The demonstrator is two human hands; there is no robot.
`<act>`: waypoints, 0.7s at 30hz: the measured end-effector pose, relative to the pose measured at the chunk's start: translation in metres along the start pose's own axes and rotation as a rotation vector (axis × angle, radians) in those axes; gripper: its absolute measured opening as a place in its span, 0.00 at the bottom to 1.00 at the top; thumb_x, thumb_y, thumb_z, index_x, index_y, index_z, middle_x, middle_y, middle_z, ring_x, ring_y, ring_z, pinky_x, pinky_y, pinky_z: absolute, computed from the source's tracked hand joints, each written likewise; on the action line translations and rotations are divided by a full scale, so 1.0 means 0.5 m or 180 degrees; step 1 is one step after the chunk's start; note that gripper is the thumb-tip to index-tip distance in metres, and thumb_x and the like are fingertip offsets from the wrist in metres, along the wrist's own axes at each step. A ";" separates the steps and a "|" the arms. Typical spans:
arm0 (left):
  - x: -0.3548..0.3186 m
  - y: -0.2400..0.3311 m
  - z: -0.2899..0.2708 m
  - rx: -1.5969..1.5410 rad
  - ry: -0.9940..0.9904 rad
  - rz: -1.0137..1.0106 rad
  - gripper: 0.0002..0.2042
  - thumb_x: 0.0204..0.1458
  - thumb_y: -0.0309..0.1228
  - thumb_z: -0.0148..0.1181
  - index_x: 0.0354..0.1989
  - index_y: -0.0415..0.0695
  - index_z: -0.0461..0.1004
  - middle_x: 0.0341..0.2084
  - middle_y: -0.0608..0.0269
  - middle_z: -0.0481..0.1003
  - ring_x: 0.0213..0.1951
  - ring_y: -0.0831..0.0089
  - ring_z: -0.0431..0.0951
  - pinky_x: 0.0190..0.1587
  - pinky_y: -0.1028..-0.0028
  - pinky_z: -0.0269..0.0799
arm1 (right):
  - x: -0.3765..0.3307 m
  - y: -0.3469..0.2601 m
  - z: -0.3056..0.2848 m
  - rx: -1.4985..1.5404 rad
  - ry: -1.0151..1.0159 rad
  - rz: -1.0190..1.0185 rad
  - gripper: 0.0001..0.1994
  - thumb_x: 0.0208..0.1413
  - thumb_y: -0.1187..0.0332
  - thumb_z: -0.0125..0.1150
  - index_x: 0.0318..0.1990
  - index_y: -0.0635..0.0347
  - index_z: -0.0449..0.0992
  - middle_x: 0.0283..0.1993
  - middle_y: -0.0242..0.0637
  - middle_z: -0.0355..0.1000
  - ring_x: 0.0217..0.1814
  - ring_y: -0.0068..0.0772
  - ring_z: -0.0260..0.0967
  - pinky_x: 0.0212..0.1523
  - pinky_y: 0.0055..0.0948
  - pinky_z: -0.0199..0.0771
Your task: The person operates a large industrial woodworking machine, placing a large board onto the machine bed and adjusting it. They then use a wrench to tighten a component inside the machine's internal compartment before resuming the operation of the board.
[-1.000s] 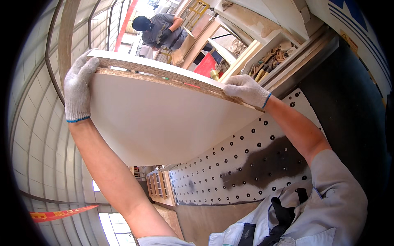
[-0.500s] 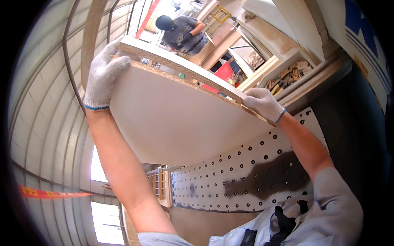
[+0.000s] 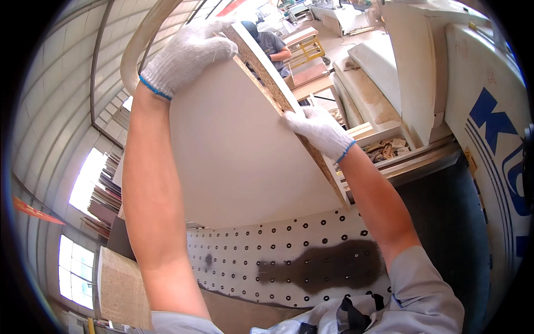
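A large white-faced particleboard panel (image 3: 245, 156) stands tilted in front of me, its raw brown edges showing. At the top a second white-edged board (image 3: 260, 65) lies against it, with a narrow gap between the two. My left hand (image 3: 192, 55), in a white knit glove, is closed over the upper left corner. Lower on the right-hand edge, my gloved right hand (image 3: 320, 131) grips the boards, thumb towards me. The lower edge of the panel is close to a white table top (image 3: 222, 247) dotted with black round fittings; whether it touches cannot be made out.
A dark worn patch (image 3: 334, 264) marks the table. At right stands a white machine housing (image 3: 489, 128). A tray of wood scraps (image 3: 384, 149) sits beyond my right hand. Another person (image 3: 272, 44) works behind the boards. Stacked sheets (image 3: 105, 195) lean at left.
The boards have swung to a steeper slant, the right end dropping. Both hands appear nearer together, still gripping them. My view has shifted, and the other person is now partly hidden.
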State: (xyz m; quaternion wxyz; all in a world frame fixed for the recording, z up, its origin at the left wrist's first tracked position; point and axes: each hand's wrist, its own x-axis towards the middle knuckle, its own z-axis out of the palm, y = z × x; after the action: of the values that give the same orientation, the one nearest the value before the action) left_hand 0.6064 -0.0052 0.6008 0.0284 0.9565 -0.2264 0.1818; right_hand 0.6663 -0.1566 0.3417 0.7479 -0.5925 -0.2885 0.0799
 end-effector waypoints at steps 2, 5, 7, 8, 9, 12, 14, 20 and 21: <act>0.000 -0.012 -0.002 -0.0148 -0.0102 0.0102 0.25 0.53 0.36 0.58 0.62 0.43 0.76 0.42 0.54 0.80 0.45 0.72 0.77 0.51 0.74 0.73 | 0.015 -0.027 0.013 0.0435 -0.0157 0.0045 0.33 0.57 0.43 0.67 0.49 0.73 0.80 0.37 0.35 0.79 0.37 0.23 0.76 0.38 0.26 0.76; 0.007 -0.025 0.001 -0.0631 -0.0211 0.0091 0.25 0.53 0.35 0.60 0.60 0.40 0.76 0.45 0.51 0.80 0.48 0.69 0.78 0.53 0.73 0.73 | 0.038 -0.026 0.006 0.0276 -0.0123 0.0102 0.34 0.56 0.42 0.69 0.49 0.73 0.80 0.39 0.37 0.80 0.37 0.23 0.76 0.39 0.25 0.77; 0.002 -0.024 0.002 -0.0734 -0.0164 0.0019 0.24 0.53 0.34 0.62 0.59 0.38 0.76 0.42 0.54 0.80 0.45 0.71 0.78 0.50 0.74 0.73 | 0.017 -0.040 0.010 0.0159 -0.0098 0.0036 0.34 0.56 0.41 0.68 0.47 0.72 0.80 0.36 0.36 0.79 0.35 0.22 0.75 0.37 0.25 0.75; -0.001 -0.019 -0.001 -0.0660 -0.0112 -0.0024 0.24 0.53 0.34 0.63 0.58 0.37 0.76 0.39 0.57 0.80 0.42 0.73 0.78 0.46 0.74 0.73 | 0.016 -0.033 0.012 0.0098 -0.0103 0.0023 0.33 0.56 0.41 0.68 0.46 0.72 0.80 0.35 0.35 0.78 0.35 0.22 0.74 0.36 0.26 0.75; 0.002 -0.010 -0.004 -0.0570 -0.0077 -0.0037 0.24 0.53 0.34 0.64 0.57 0.36 0.77 0.36 0.60 0.81 0.39 0.75 0.78 0.43 0.74 0.73 | 0.017 -0.028 0.009 0.0052 -0.0082 -0.0009 0.33 0.56 0.41 0.68 0.45 0.71 0.80 0.34 0.35 0.78 0.34 0.22 0.73 0.35 0.26 0.74; 0.002 -0.016 0.007 -0.0411 -0.0012 0.0160 0.24 0.55 0.32 0.61 0.60 0.34 0.74 0.33 0.63 0.80 0.35 0.78 0.77 0.39 0.75 0.73 | 0.010 -0.021 -0.004 -0.0040 -0.0100 0.0043 0.29 0.55 0.43 0.69 0.43 0.67 0.80 0.32 0.32 0.75 0.31 0.21 0.69 0.32 0.26 0.69; 0.006 -0.013 0.009 -0.0533 -0.0055 0.0186 0.24 0.55 0.31 0.61 0.60 0.34 0.74 0.33 0.62 0.80 0.36 0.78 0.77 0.39 0.75 0.73 | 0.004 -0.003 -0.010 0.0246 -0.0177 -0.0029 0.28 0.55 0.44 0.70 0.42 0.66 0.80 0.32 0.32 0.75 0.31 0.21 0.68 0.33 0.25 0.68; 0.008 -0.013 0.008 -0.0779 -0.0187 0.0225 0.27 0.54 0.30 0.62 0.61 0.29 0.71 0.36 0.61 0.81 0.37 0.78 0.77 0.40 0.76 0.73 | -0.017 0.057 -0.025 0.0317 -0.0286 0.0125 0.24 0.57 0.51 0.71 0.45 0.67 0.81 0.35 0.33 0.77 0.34 0.22 0.71 0.37 0.26 0.72; 0.008 -0.014 0.006 -0.0742 -0.0244 0.0163 0.27 0.53 0.29 0.63 0.61 0.28 0.71 0.37 0.60 0.81 0.38 0.78 0.78 0.41 0.76 0.73 | -0.030 0.062 -0.022 0.0384 -0.0251 0.0200 0.23 0.57 0.52 0.71 0.45 0.67 0.81 0.36 0.33 0.77 0.35 0.22 0.72 0.38 0.27 0.73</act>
State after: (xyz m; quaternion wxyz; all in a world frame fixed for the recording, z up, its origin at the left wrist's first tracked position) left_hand 0.6137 -0.0007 0.5997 0.1260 0.9469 -0.2712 0.1182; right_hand 0.6666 -0.1642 0.3061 0.7674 -0.5515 -0.2937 0.1439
